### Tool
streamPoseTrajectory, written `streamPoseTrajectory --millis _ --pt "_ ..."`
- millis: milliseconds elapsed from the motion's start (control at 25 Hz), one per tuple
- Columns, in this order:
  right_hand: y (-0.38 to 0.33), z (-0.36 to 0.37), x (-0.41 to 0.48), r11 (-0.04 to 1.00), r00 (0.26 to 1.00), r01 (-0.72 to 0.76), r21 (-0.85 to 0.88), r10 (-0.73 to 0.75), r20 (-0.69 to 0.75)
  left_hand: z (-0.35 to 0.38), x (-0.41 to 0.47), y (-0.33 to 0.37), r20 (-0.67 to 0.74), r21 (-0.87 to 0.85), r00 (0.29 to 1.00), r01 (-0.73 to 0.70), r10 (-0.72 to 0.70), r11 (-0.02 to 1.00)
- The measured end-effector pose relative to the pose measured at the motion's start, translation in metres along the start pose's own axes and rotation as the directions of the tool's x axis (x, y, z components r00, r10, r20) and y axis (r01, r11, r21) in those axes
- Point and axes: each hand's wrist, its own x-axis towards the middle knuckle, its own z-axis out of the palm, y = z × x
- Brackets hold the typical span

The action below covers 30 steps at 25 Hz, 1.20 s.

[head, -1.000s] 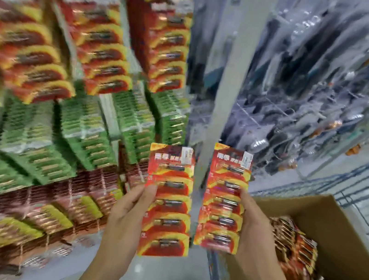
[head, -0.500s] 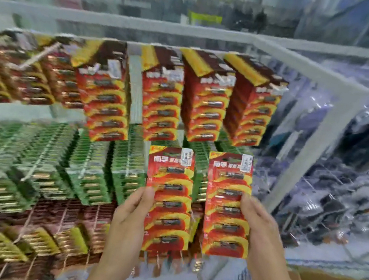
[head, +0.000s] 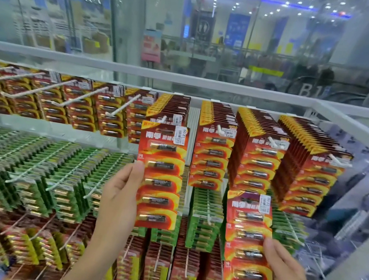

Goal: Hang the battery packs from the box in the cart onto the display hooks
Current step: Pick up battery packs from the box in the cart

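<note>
- Compared with half a second back, your left hand [head: 119, 192] has lifted its red-and-yellow five-battery blister card [head: 160, 177] to the top row. The card's top edge now sits just under the white wire hook [head: 163, 119] of a packed column. Thumb's on the card's left edge, fingers tucked behind.
- Your right hand [head: 283, 271] grips the matching second card [head: 248, 249] by its right edge. It's now lower and further right, in front of the green battery packs [head: 206, 216]. Before, the two cards were level, side by side.
- Your view has tipped up too.
- Both cards say 南孚 in white, and the white price sticker [head: 180, 134] reads 12.00.
- There's a big pale "B1" sign [head: 309, 90] past the glass wall [head: 242, 40].
- The packs hang inside a white metal rack frame [head: 141, 70], with a blurry, spotlit shop floor behind.
</note>
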Motion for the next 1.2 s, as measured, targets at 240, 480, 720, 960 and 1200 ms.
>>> streamPoseTrajectory --millis 240,480,720,960,1200 --pt "-0.006 -0.003 0.003 1.000 1.000 -0.006 -0.011 0.006 0.015 0.002 0.020 0.001 -0.058 -0.010 0.998 -0.009 0.008 1.000" --pt "-0.010 -0.002 -0.001 0.999 1.000 0.007 -0.037 -0.006 0.022 0.003 0.033 -0.003 -0.084 0.005 0.996 0.003 -0.003 1.000" --pt "-0.017 -0.003 -0.001 0.996 0.999 0.041 -0.079 -0.040 0.022 0.011 0.062 -0.012 -0.073 0.055 0.997 0.020 -0.016 0.998" --pt "-0.066 -0.029 -0.001 0.951 0.950 0.280 -0.132 -0.295 -0.106 0.015 0.081 -0.026 -0.098 0.059 0.995 -0.014 0.020 0.998" --pt "-0.098 -0.050 0.009 0.916 0.907 0.360 -0.177 -0.388 -0.166 -0.001 0.087 -0.042 -0.168 0.028 0.985 -0.034 0.039 0.999"
